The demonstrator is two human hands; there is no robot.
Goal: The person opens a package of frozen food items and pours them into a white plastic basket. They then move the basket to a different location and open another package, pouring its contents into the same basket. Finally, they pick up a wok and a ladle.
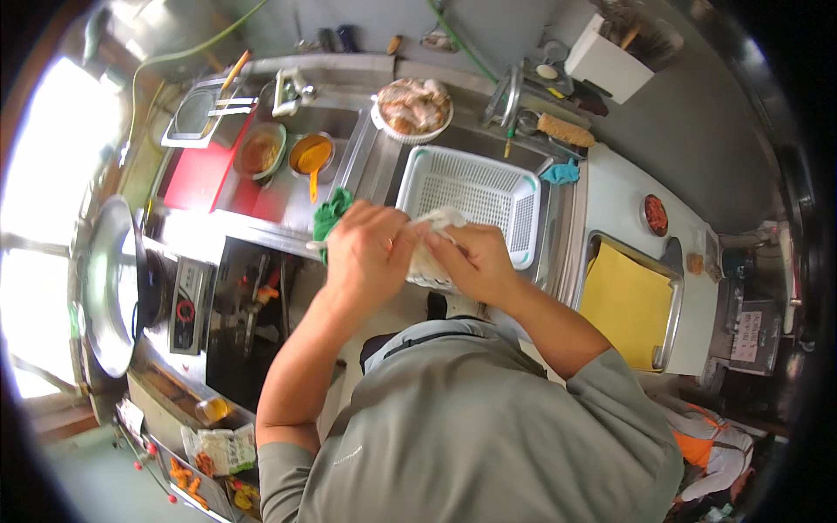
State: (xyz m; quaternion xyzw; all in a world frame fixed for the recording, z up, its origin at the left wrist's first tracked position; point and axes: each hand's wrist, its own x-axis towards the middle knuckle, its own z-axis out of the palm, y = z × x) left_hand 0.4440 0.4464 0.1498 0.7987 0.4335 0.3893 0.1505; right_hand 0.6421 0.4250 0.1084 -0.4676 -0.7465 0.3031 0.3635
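My left hand (369, 245) and my right hand (474, 261) meet in front of my body, both gripping the gathered top of a whitish, thin bag (426, 260). Its contents cannot be made out. Just beyond the hands lies a white perforated plastic basket (474, 189) over the sink. A green cloth (331, 212) is beside my left hand at the counter edge. Farther back, raw meat (415, 106) fills a round white colander (413, 138).
Left of the basket are an orange strainer (312, 155), a bowl (261, 151) and a red board (199, 176). A wok (111, 287) stands far left. At right, a metal tray (673, 320) holds yellow sheets (624, 301). Another person (716, 444) is at lower right.
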